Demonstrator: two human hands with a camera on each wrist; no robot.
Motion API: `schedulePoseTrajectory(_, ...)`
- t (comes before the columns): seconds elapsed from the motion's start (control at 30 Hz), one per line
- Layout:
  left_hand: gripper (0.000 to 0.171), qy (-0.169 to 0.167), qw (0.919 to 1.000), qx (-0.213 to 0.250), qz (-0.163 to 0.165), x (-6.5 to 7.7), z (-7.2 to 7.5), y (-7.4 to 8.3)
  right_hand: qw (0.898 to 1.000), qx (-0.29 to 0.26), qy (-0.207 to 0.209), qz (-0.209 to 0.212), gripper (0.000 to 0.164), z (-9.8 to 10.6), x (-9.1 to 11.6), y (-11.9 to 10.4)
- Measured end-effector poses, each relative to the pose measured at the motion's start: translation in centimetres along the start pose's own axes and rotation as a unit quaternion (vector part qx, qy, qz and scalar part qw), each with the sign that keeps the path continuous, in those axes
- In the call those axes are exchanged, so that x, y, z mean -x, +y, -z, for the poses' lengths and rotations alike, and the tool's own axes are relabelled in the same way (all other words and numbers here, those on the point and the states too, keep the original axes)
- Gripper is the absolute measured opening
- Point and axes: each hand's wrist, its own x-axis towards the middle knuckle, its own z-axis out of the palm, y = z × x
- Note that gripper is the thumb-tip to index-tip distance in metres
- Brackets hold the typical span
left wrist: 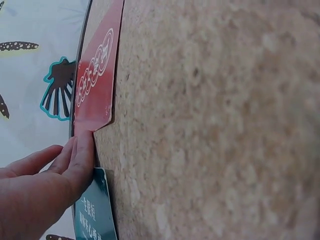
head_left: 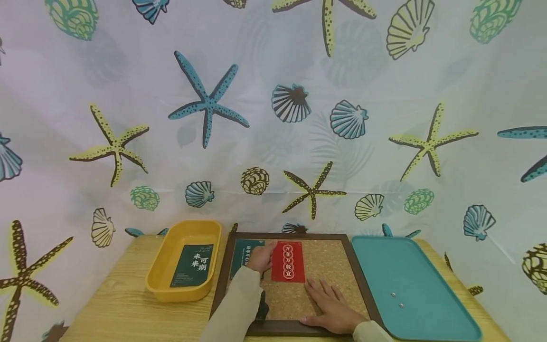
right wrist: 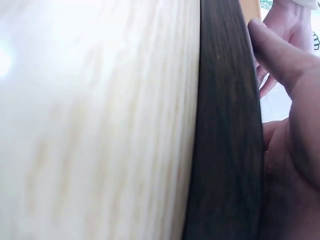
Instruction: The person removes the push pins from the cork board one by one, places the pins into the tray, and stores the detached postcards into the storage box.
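A red card (head_left: 288, 261) with white characters lies on a dark-framed cork board (head_left: 290, 301). My left hand (head_left: 261, 257) is at the card's upper left edge; in the left wrist view its extended fingers (left wrist: 82, 152) touch the card's end. Partly covered by that hand and sleeve, a dark green card (head_left: 241, 252) is on the board's left side. My right hand (head_left: 333, 311) lies spread on the lower part of the board, fingertips just below the red card. Its thumb (right wrist: 280, 52) is by the dark frame in the right wrist view.
Left of the board stands a yellow bin (head_left: 177, 295) holding another dark green card (head_left: 194, 266). To the right lies a teal tray (head_left: 410, 270) with two small round pieces (head_left: 397, 300) on it. A curtain with starfish and shells (head_left: 273, 142) hangs behind the wooden table (head_left: 124, 294).
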Motion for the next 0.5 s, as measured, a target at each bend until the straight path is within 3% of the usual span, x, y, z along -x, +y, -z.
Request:
schedulePoseTrajectory(0.3, 0.047, -0.003, 0.9999, 0.004, 0.014, 0.06, 0.03, -0.03, 1.0, 0.011, 0.01, -0.001, 0.092, -0.32, -0.28, -0.07)
schedulePoseTrajectory(0.5, 0.037, -0.007, 0.9997, 0.018, 0.015, -0.13, -0.1, 0.32, 1.0, 0.009, 0.016, -0.002, 0.091, -0.12, -0.48, -0.14)
